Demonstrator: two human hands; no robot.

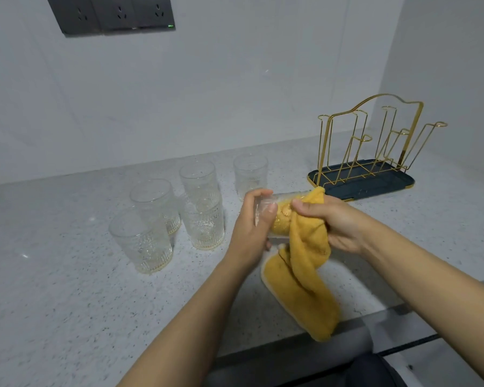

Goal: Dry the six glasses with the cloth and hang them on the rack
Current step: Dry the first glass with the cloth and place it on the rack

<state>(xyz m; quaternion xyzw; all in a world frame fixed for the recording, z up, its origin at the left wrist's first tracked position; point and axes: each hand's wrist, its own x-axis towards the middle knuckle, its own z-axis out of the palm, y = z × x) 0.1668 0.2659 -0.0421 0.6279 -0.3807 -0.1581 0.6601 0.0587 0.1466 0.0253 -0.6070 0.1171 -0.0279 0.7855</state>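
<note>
A: Yellow terry drying cloth (302, 275) is stuffed into the mouth of a clear embossed glass tumbler (266, 203) held on its side above the speckled pale stone counter (67, 289); the left hand (253, 233) is wrapped around the tumbler's body, and the right hand (336, 224) is clenched on a bunch of the cloth, pressing it inside; the rest of the cloth hangs down towards the counter's front edge.

B: How far along does that put things?

A: Early, by my reckoning; the gold wire rack (375, 141) on its dark oblong drip tray (375, 188) has every peg bare, so nothing is hung yet; this looks like the first glass being dried; five more clear patterned glasses stand upright on the counter, one nearest the front (141, 244), two in the middle (154, 202) (204, 224), one behind them (197, 177), and one apart to the right (250, 174); whether those are still wet I cannot tell.

B: And the room to move?

A: The rack stands to the right, near the corner of the white walls (235, 93); the stretch of counter between the hands and the tray is bare, so the path looks clear; the lone glass sits just beyond the left hand, and the tray's near corner is just beyond the cloth, so both want minding; the dangling cloth is near the counter lip, where it could snag.
</note>
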